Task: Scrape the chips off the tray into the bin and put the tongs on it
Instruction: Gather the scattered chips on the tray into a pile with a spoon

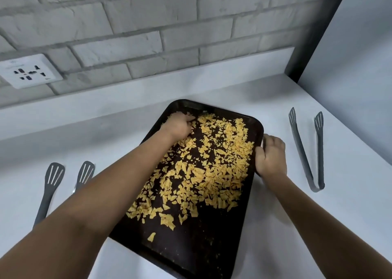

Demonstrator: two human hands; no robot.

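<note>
Two hands work on one dark tray (192, 247) that lies at a slant across the middle of the frame on the white table (275, 225), its surface strewn with broken yellow chips (212, 168), thickest through the centre and right and sparse toward the bottom corner. At the tray's upper left corner the left hand (178, 125) sits among the chips with fingers curled over the far rim, seemingly gripping that edge, though whether it also holds chips I cannot tell. On the right edge the right hand (270, 157) clasps the rim, fingers folded around it, probably to steady or lift the tray so it can be carried to a bin, which is nowhere in view. One pair of grey tongs (307, 151) lies spread at the right of the frame, well apart from the tray and untouched. Another slotted pair of tongs (53, 185) rests at lower left, partly hidden by the left forearm. A wall socket (28, 72) sits at upper left.
</note>
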